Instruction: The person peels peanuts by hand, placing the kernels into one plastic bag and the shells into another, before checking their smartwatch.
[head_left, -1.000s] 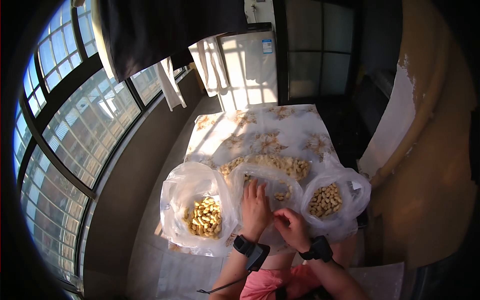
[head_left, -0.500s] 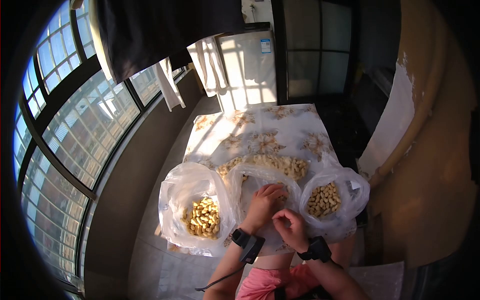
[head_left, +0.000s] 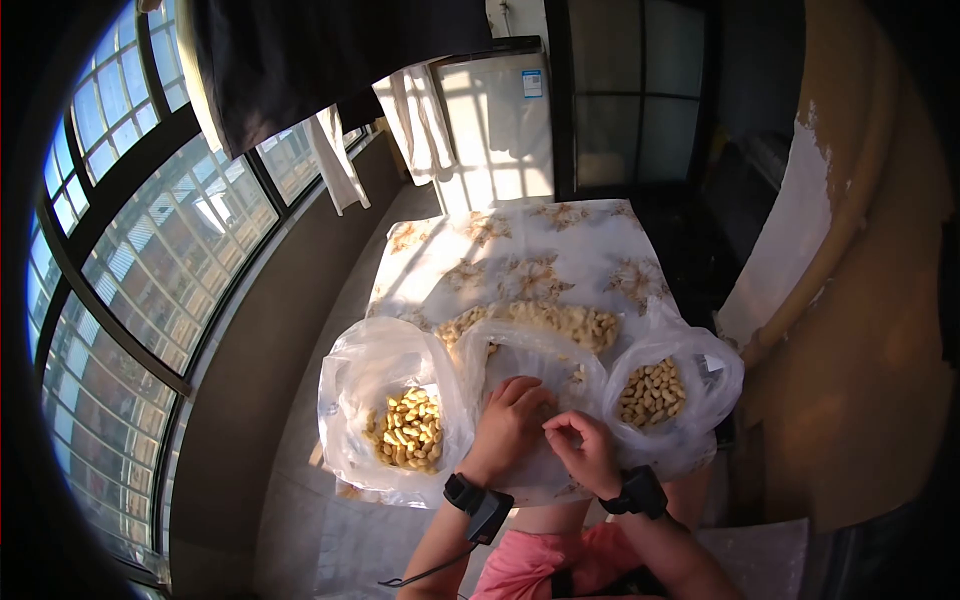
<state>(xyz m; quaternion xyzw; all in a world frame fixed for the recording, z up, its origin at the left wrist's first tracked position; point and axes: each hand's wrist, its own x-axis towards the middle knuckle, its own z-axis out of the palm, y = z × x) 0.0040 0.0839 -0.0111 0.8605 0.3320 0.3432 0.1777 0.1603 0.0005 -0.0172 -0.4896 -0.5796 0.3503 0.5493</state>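
Note:
In the head view, my left hand point(head_left: 508, 428) is over the front of a middle clear plastic bag point(head_left: 530, 345), its fingers curled down so that their tips are hidden. Close on its right is my right hand point(head_left: 588, 452), closed in a pinch with thumb and forefinger together; anything between them is too small to make out. A few peanuts point(head_left: 578, 375) show inside the middle bag. An open bag point(head_left: 345, 400) on the left holds a sunlit heap of peanuts point(head_left: 408, 430). Another bag point(head_left: 722, 385) on the right holds more peanuts point(head_left: 652, 392).
Beyond the middle bag lies a long pile of peanuts point(head_left: 560, 323) on the flowered tablecloth point(head_left: 500, 245). Barred windows point(head_left: 180, 240) run along the left, with dark cloth point(head_left: 330, 70) hanging above. A white cabinet-like appliance point(head_left: 495, 130) stands past the table.
My left hand has drawn back from inside the middle bag, toward me and slightly left, uncovering a few peanuts there. My right hand has barely moved and keeps its pinch.

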